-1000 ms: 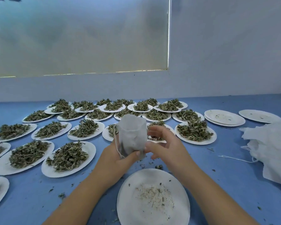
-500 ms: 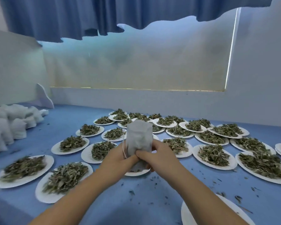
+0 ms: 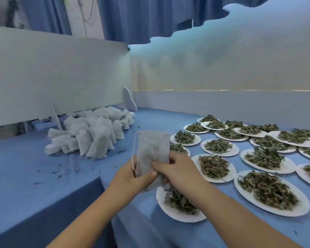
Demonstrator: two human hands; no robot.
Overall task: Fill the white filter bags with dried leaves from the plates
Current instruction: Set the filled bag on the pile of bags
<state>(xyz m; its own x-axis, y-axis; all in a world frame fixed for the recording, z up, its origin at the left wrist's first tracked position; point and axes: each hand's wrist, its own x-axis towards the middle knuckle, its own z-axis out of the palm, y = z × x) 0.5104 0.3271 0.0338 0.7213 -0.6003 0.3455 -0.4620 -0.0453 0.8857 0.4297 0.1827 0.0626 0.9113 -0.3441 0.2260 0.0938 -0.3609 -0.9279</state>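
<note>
The bag (image 3: 151,151) is up in the air at the middle of the view, above the near edge of the tabletop (image 3: 43,176) and just over the nearest plate (image 3: 162,203). It stands upright with a flat, straight top edge. It is a white, slightly see-through fabric pouch, roughly rectangular and greyish where its contents darken the lower half. Its surface is puffed and wrinkled rather than flat. A thin string (image 3: 133,158) loops down its left side. Both hands hold it at the lower end. The left hand (image 3: 131,178) is curled round the left side with its thumb pressed across the front. The right hand (image 3: 179,169) pinches the fabric from the right, thumb on the front and fingers wrapped behind, so the bottom is bunched between them. To the right, many white plates (image 3: 276,211) heaped with dried green-brown leaves (image 3: 267,190) cover the blue tabletop, running from near to far. At the far left, a pile (image 3: 93,133) of stuffed white bags lies against a pale board (image 3: 61,77). Loose leaf crumbs (image 3: 57,174) are scattered on the cloth near the pile. Blue curtains (image 3: 141,18) hang above.
</note>
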